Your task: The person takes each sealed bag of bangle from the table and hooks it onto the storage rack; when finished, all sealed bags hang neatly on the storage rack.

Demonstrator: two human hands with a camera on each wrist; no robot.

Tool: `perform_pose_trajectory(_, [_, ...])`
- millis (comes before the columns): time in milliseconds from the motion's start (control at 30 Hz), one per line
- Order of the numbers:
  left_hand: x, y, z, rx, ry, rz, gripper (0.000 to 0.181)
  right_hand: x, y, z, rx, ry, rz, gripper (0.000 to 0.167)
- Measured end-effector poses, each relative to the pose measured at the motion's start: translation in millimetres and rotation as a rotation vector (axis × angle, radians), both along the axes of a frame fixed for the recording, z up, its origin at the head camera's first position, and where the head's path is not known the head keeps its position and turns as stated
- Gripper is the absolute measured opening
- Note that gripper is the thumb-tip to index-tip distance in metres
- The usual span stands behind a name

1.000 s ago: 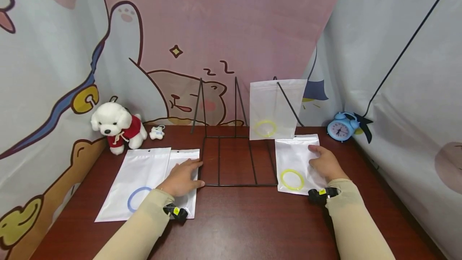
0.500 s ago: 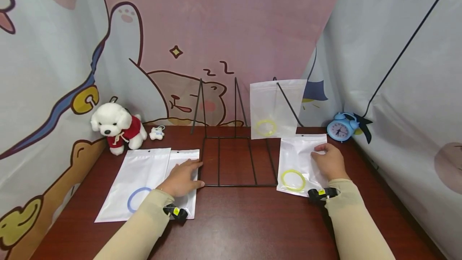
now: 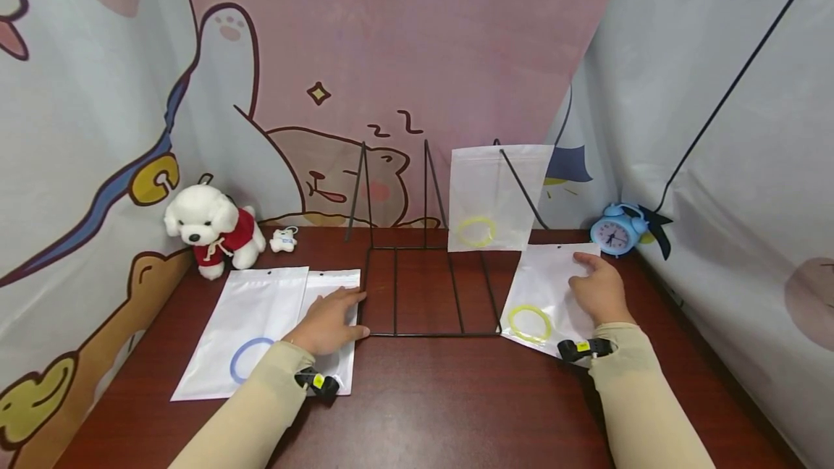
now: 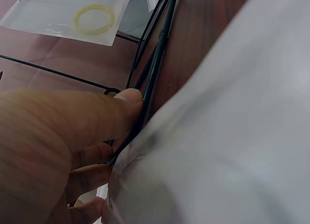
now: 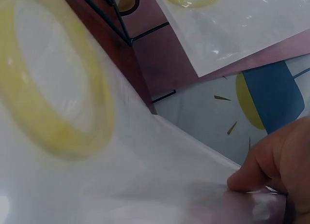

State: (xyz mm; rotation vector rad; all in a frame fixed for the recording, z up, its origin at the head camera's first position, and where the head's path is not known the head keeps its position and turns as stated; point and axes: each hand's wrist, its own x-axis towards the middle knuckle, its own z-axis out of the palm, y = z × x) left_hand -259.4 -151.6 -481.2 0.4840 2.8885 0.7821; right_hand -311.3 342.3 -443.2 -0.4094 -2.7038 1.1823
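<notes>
In the head view, my right hand [image 3: 598, 288] pinches the right edge of a white zip bag [image 3: 550, 273] containing a yellow ring [image 3: 530, 323]. The right wrist view has the thumb [image 5: 256, 168] on the bag's edge; the other fingers are mostly hidden. My left hand [image 3: 329, 320] grips the left side of a black wire rack [image 3: 395, 292], its thumb [image 4: 128, 96] against the wire. Another white bag [image 3: 498, 194] with a yellow ring hangs on the rack's right prong [image 3: 523, 187].
Two overlapping white bags lie at the left, a large bag [image 3: 254, 302] with a blue ring [image 3: 247, 359] and a narrower-looking bag [image 3: 345, 368] partly under my left hand. A plush dog [image 3: 211, 226], a small white charm [image 3: 283, 239] and a blue alarm clock [image 3: 615, 230] stand behind.
My right hand has shifted slightly right and up with the bag's top, turning the bag clockwise. The hanging bag has swayed a little. My left hand has stayed put.
</notes>
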Motion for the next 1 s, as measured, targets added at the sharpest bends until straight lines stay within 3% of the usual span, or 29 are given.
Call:
perform_pose_trajectory(267, [-0.5,0.5,-0.4,0.000,-0.011,0.004,0.072,3.6,0,7.1,0.011,0.051,-0.148,0.041])
perform_pose_trajectory(533, [0.6,0.4,1.2,-0.001,-0.002,0.003,0.070,7.8,-1,19.4,0.033,0.073,-0.198,0.041])
perform_pose_trajectory(700, [0.7,0.0,1.3,0.000,-0.001,0.004,0.070,8.4,-1,26.2,0.054,0.094,-0.208,0.050])
perform_pose_trajectory(1000, [0.9,-0.5,1.4,0.001,0.000,0.000,0.070,14.5,-3,34.9,-0.043,0.199,-0.297,0.044])
